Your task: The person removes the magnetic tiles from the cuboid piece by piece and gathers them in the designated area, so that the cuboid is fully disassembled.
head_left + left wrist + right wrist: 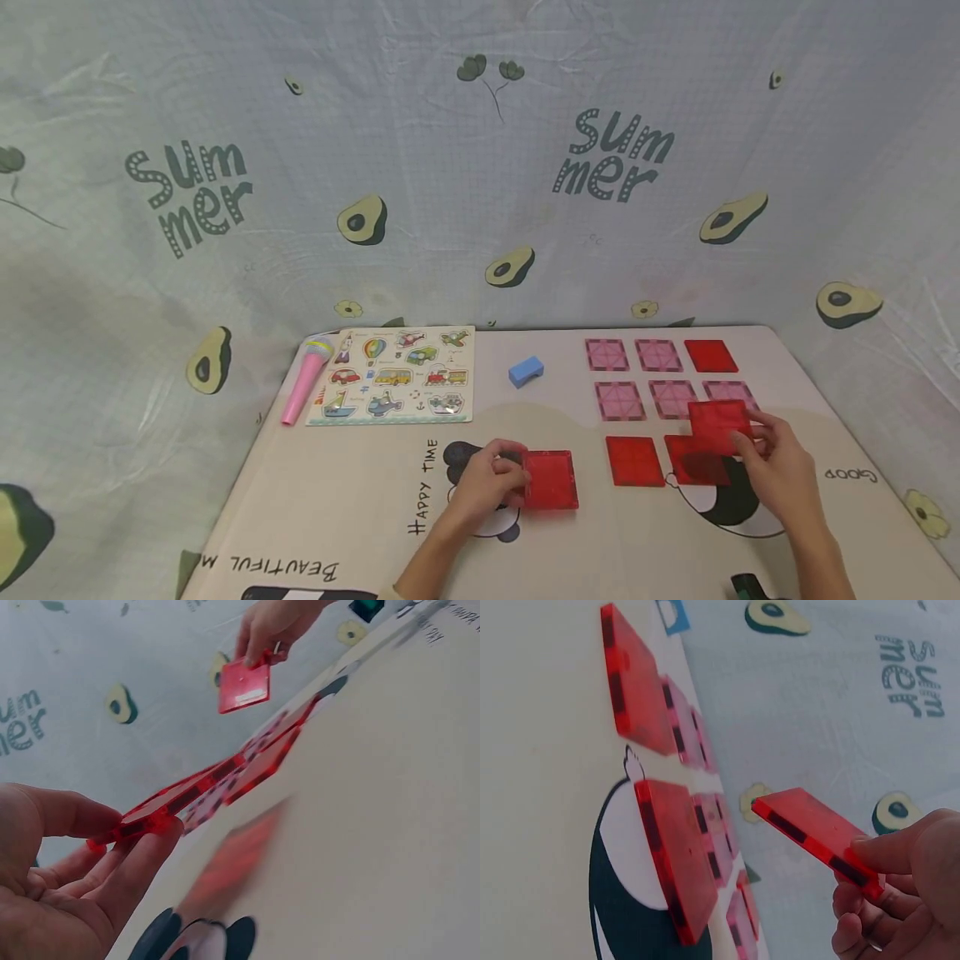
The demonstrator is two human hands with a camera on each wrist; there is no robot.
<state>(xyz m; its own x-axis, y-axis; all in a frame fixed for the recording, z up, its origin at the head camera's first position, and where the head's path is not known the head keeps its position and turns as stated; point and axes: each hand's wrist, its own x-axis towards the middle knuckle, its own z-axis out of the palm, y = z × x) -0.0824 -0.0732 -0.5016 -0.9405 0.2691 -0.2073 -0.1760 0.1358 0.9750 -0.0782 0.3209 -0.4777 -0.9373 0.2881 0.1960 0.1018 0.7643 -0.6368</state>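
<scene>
My left hand (489, 483) pinches a red square magnetic tile (551, 481) by its left edge, raised above the table with a red shadow under it in the left wrist view. Between thumb and fingers, my right hand (780, 462) holds another red magnetic tile (810, 825), up over the laid-out rows. Beneath that one lies a red tile (705, 471), partly overlapped in the head view, with a second red tile (634, 461) to its left. Farther back are several pink tiles (619, 401) in two rows, and a red tile (711, 356) at the far right corner.
A blue block (527, 372) sits at the back middle. To its left lies a picture board (397, 417) of vehicles, and a pink toy microphone (302, 387) is beside it at the table's left edge. A patterned curtain (435, 167) hangs behind the printed tabletop (337, 500).
</scene>
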